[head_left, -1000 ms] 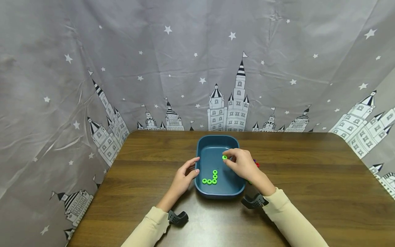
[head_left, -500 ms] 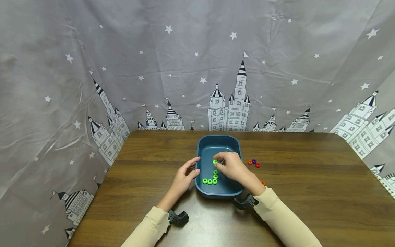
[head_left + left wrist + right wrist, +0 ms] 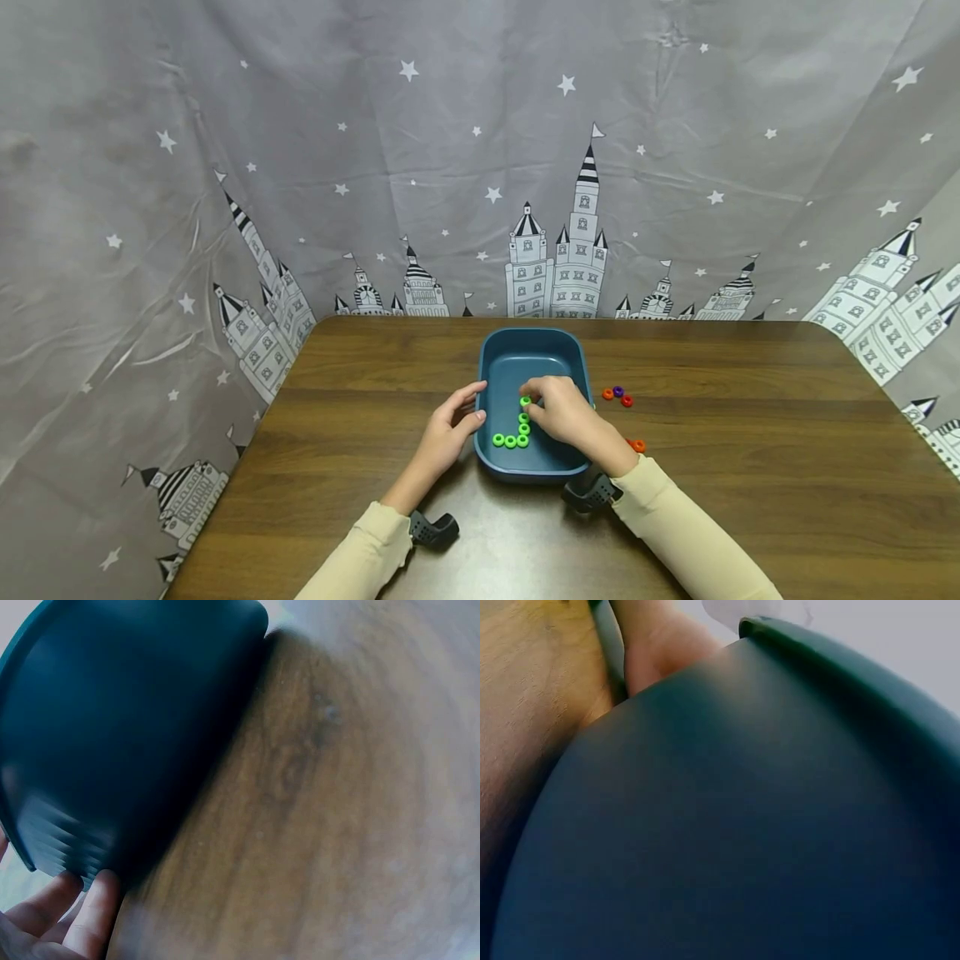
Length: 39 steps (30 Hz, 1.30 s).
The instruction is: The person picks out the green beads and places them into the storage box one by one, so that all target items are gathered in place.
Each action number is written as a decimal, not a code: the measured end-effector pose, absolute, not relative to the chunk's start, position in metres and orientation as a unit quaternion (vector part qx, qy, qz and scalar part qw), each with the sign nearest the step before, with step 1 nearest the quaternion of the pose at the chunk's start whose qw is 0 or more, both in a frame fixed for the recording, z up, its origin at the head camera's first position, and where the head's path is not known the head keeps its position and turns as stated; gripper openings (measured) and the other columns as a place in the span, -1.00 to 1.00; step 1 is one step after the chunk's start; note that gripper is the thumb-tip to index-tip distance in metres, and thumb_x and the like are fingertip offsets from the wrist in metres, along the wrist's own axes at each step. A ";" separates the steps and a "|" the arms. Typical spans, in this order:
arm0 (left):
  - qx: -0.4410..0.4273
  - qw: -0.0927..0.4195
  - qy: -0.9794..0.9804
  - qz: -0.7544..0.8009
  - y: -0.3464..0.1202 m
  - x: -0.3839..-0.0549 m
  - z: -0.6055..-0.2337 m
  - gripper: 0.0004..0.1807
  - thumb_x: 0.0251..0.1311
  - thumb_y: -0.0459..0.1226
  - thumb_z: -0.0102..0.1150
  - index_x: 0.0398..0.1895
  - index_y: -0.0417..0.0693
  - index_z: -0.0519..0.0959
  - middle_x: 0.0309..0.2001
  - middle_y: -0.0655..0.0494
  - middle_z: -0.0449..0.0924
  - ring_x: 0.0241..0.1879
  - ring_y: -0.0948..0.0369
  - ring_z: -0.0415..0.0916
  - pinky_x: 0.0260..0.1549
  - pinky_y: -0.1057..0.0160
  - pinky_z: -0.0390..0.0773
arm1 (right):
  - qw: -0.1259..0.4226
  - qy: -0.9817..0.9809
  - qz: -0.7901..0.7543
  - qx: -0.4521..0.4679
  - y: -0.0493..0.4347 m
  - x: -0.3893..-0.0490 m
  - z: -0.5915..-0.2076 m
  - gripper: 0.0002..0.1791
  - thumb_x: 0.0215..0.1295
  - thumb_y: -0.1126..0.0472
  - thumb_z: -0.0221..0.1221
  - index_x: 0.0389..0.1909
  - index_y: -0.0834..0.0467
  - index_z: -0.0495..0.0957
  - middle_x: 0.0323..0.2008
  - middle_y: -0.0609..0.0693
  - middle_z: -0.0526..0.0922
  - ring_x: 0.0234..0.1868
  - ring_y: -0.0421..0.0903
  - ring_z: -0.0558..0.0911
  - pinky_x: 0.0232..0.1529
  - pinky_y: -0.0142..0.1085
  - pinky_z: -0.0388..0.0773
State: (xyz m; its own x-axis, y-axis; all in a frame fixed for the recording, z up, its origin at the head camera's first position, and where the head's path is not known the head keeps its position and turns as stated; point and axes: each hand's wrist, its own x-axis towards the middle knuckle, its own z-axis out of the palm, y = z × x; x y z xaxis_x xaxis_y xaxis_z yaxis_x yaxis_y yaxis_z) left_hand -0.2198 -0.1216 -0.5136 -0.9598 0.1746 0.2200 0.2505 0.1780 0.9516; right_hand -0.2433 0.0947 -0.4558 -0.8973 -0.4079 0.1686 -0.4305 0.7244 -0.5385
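Note:
A dark blue tray (image 3: 491,472) sits on the wooden table, with several green ring beads (image 3: 510,442) on its floor in an L-shaped line. My right hand (image 3: 567,413) reaches over the right side into the tray. Between its thumb and index finger it pinches another green ring bead (image 3: 526,402), just beyond the top of the line. My left hand (image 3: 450,429) rests against the tray's left side, thumb and fingertips at the rim. In the left wrist view, its fingers (image 3: 97,911) touch the tray's outer wall (image 3: 127,712).
Right of the tray, an orange bead (image 3: 607,394), a purple bead (image 3: 618,391) and a red bead (image 3: 627,401) lie on the table (image 3: 750,433). More orange beads (image 3: 638,446) lie nearer, partly behind my right wrist. A grey castle-print curtain (image 3: 450,167) hangs behind the table.
My right hand has carried its green bead left, then nearer, to the end of the green line. The loose beads at right have come into fuller view. My left hand has stayed still.

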 end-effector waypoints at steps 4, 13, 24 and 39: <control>-0.139 0.030 -0.768 -0.624 -0.121 -0.219 -0.512 -0.51 0.38 -0.38 0.14 0.37 -0.16 0.48 0.27 -0.29 0.56 0.22 -0.20 0.56 0.06 0.40 0.55 | 0.017 -0.931 0.288 0.224 0.095 -0.243 -0.455 -0.80 0.23 0.38 0.32 -0.14 0.30 0.73 -0.27 0.11 0.79 -0.24 -0.02 0.71 -0.15 -0.07 0.67; -0.135 0.028 -0.769 -0.624 -0.122 -0.219 -0.513 -0.51 0.38 -0.38 0.14 0.37 -0.16 0.47 0.27 -0.28 0.56 0.22 -0.18 0.56 0.07 0.40 0.54 | 0.010 -0.940 0.267 0.213 0.093 -0.246 -0.459 -0.81 0.22 0.37 0.33 -0.14 0.27 0.74 -0.31 0.09 0.76 -0.30 -0.05 0.66 -0.20 -0.10 0.63; -0.141 0.032 -0.768 -0.624 -0.122 -0.220 -0.514 -0.50 0.38 -0.36 0.14 0.37 -0.19 0.46 0.27 -0.31 0.55 0.24 -0.21 0.54 0.10 0.36 0.54 | 0.009 -0.944 0.242 0.225 0.092 -0.246 -0.459 -0.81 0.18 0.43 0.30 -0.18 0.27 0.75 -0.46 0.04 0.67 -0.43 -0.12 0.52 -0.35 -0.24 0.51; -0.138 0.027 -0.769 -0.624 -0.121 -0.220 -0.512 -0.49 0.38 -0.37 0.14 0.39 -0.19 0.45 0.29 -0.33 0.53 0.25 -0.23 0.53 0.08 0.39 0.53 | -0.008 -0.952 0.220 0.211 0.093 -0.244 -0.460 -0.88 0.13 0.45 0.28 -0.32 0.24 0.72 -0.35 0.09 0.76 -0.31 -0.02 0.67 -0.18 -0.05 0.66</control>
